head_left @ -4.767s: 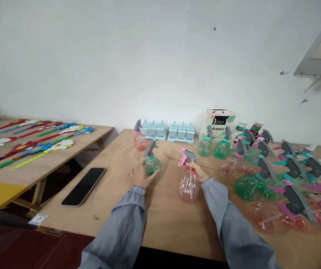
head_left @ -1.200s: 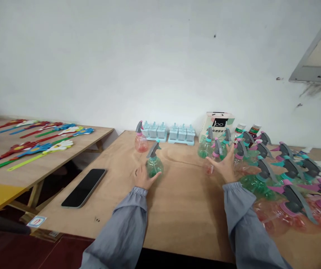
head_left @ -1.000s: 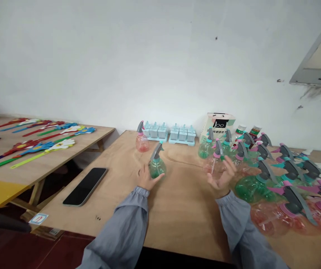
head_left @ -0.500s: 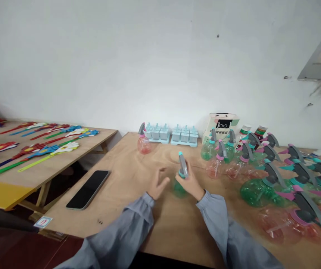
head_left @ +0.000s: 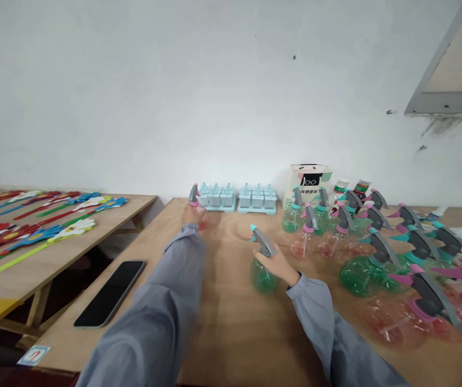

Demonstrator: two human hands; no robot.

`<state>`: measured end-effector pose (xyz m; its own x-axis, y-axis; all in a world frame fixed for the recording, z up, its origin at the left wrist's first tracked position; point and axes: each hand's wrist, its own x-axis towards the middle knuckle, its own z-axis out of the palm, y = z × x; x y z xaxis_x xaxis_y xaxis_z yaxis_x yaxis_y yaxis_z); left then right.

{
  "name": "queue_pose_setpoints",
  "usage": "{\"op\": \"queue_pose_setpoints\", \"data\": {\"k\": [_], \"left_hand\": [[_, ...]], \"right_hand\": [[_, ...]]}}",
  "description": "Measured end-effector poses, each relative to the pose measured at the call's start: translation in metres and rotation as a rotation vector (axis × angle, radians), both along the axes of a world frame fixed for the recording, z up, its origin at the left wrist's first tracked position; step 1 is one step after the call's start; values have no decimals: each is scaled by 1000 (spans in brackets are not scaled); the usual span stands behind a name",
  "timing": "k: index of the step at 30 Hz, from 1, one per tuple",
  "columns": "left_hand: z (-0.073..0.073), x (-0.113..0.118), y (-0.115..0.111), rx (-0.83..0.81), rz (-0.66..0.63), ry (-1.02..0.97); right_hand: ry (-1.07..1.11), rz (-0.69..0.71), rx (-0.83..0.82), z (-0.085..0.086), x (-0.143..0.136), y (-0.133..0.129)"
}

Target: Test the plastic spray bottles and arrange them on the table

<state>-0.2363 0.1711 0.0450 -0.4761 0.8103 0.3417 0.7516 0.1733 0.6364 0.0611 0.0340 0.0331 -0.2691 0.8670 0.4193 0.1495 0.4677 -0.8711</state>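
Observation:
My left hand (head_left: 192,216) is stretched to the back left of the table, its fingers closed around a pink spray bottle (head_left: 203,220) with a grey and pink head. Near the middle, my right hand (head_left: 275,260) grips the neck of a green spray bottle (head_left: 264,278). That bottle's grey trigger head with a teal nozzle leans to the left, and its round body shows below my fingers. More green and pink spray bottles (head_left: 362,275) crowd the right side of the table.
Two light blue popsicle moulds (head_left: 219,198) stand by the wall, beside a printed box (head_left: 305,185) and small bottles (head_left: 340,188). A black phone (head_left: 110,293) lies at the left. Another table (head_left: 134,207) holds colourful hand-shaped items (head_left: 72,228).
My left hand has moved from beside the green bottle to the back left and taken hold of the pink one. The green bottle in my right hand now leans. The view has shifted slightly.

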Motion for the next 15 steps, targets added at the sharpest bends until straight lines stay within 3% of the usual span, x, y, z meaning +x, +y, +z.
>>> {"op": "queue_pose_setpoints", "data": {"k": [4, 10, 15], "left_hand": [[-23, 6, -29, -9, 27, 9], [-65, 12, -112, 290, -325, -5], [-77, 21, -158, 339, -416, -78]], "right_hand": [[117, 135, -139, 11, 6, 1], [242, 292, -432, 19, 14, 0], [283, 415, -482, 17, 17, 0]]}}
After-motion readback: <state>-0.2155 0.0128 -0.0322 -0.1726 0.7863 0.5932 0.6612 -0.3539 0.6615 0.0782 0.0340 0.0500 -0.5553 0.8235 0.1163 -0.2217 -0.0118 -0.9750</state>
